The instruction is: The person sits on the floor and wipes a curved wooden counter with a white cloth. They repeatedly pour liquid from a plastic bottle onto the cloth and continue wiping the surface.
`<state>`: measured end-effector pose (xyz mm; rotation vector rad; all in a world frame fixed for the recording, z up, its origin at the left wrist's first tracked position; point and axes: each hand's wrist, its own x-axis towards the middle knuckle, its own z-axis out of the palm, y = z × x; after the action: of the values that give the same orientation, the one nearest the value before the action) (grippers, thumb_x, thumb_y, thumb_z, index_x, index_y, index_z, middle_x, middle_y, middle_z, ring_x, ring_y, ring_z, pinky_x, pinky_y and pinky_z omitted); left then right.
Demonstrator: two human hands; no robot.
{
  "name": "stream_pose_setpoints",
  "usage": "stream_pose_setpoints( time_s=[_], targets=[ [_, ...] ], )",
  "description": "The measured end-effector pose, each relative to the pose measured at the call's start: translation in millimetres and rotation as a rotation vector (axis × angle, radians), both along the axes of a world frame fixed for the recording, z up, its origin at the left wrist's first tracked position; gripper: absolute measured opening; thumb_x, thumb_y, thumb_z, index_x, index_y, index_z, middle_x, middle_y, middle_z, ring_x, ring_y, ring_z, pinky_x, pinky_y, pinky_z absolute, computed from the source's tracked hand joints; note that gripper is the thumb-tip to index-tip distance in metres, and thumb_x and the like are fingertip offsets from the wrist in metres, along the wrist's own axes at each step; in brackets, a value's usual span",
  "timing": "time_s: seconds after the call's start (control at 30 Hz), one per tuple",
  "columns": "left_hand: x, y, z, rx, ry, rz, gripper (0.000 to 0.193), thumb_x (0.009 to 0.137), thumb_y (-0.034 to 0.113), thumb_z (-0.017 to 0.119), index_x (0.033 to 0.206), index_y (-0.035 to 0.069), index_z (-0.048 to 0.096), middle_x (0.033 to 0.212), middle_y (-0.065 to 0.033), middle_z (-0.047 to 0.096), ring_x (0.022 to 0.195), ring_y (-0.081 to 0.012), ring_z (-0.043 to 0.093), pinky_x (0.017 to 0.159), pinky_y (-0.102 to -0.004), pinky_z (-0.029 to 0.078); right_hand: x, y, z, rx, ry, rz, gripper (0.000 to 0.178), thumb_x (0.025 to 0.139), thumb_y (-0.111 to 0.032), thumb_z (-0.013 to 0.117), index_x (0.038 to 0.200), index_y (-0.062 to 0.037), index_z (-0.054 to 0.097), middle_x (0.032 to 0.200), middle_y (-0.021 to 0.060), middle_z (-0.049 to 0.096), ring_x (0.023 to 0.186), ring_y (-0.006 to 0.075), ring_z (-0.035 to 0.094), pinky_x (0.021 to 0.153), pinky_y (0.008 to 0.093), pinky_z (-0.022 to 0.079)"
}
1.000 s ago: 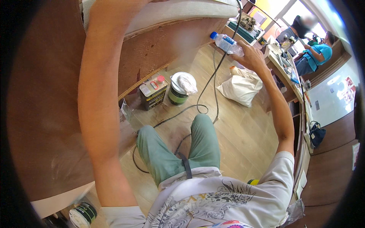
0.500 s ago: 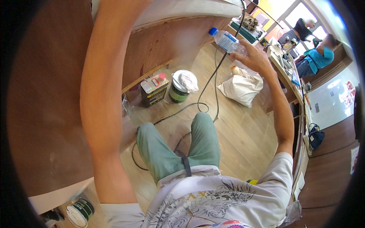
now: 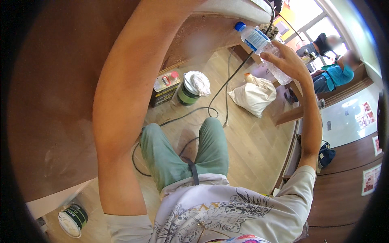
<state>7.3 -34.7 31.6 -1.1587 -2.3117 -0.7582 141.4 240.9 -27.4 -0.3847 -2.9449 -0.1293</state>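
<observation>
Clear bottle (image 3: 265, 48) — blue cap; green trousers (image 3: 182, 156).

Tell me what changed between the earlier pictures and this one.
Little changed. The right hand keeps its grip on the clear water bottle with the blue cap, raised out in front; hand and bottle drifted slightly across the view, partly from head motion. The left arm stays lifted, its hand out of view. The cans, white bag and black cable lie where they were.

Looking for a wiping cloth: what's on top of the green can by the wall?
A crumpled white rag lies on the green can, covering part of its white lid; whatever is inside stays hidden.
</observation>
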Motion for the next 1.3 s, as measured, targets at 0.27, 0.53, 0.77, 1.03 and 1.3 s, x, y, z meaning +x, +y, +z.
stream_pose_setpoints(
  time_s=[0.27, 0.53, 0.77, 1.03, 1.3],
  targets=[
    [-1.5, -1.2, -1.1, 0.004, -0.004, -0.011, 0.035, 0.094, 0.028, 0.062, 0.106, -0.004, 0.069, 0.099, -0.0233, 0.071, 0.094, -0.034, 0.069, 0.086, -0.0424, 0.052, -0.1, -19.8, 4.4, 0.023, -0.028, 0.018, 0.093, 0.078, -0.064, 0.069, 0.133, 0.0095, 0.054, 0.124, 0.0326, 0.062, 0.114, 0.0411, 0.063, 0.101, 0.0432, 0.047],
    [-0.9, -10.6, -0.3, -0.001, -0.004, 0.004, 0.035, 0.094, 0.029, 0.062, 0.106, -0.004, 0.07, 0.1, -0.0233, 0.071, 0.094, -0.0343, 0.069, 0.086, -0.0427, 0.052, -3.7, -38.5, 8.6, 0.115, -0.044, 0.066, 0.085, 0.08, -0.062, 0.068, 0.131, 0.005, 0.058, 0.118, 0.0303, 0.065, 0.107, 0.039, 0.067, 0.095, 0.0427, 0.05],
    [4.2, -8.7, 2.7, -0.004, 0.013, -0.003, 0.035, 0.093, 0.029, 0.062, 0.105, -0.003, 0.07, 0.1, -0.0232, 0.071, 0.094, -0.0346, 0.069, 0.086, -0.0429, 0.052, 1.7, -12.1, -0.7, 0.119, -0.006, 0.041, 0.085, 0.08, -0.062, 0.069, 0.131, 0.005, 0.058, 0.119, 0.0306, 0.065, 0.109, 0.0406, 0.066, 0.096, 0.0451, 0.049],
    [0.3, -3.0, -2.0, -0.012, 0.001, -0.016, 0.035, 0.093, 0.029, 0.062, 0.105, -0.003, 0.07, 0.101, -0.0232, 0.071, 0.095, -0.0349, 0.069, 0.086, -0.0432, 0.052, -1.7, 0.7, 2.5, 0.09, -0.011, 0.011, 0.088, 0.081, -0.062, 0.068, 0.131, 0.0097, 0.056, 0.122, 0.0308, 0.064, 0.112, 0.0386, 0.065, 0.096, 0.0442, 0.05],
    [2.3, -0.7, -0.3, -0.017, 0.004, -0.03, 0.035, 0.093, 0.029, 0.062, 0.104, -0.003, 0.07, 0.101, -0.0232, 0.071, 0.095, -0.0352, 0.069, 0.086, -0.0435, 0.052, -15.8, 84.0, -11.0, 0.011, 0.087, -0.06, 0.089, 0.081, -0.06, 0.068, 0.133, 0.0108, 0.054, 0.127, 0.0314, 0.061, 0.115, 0.0389, 0.063, 0.1, 0.0417, 0.048]
  ],
)
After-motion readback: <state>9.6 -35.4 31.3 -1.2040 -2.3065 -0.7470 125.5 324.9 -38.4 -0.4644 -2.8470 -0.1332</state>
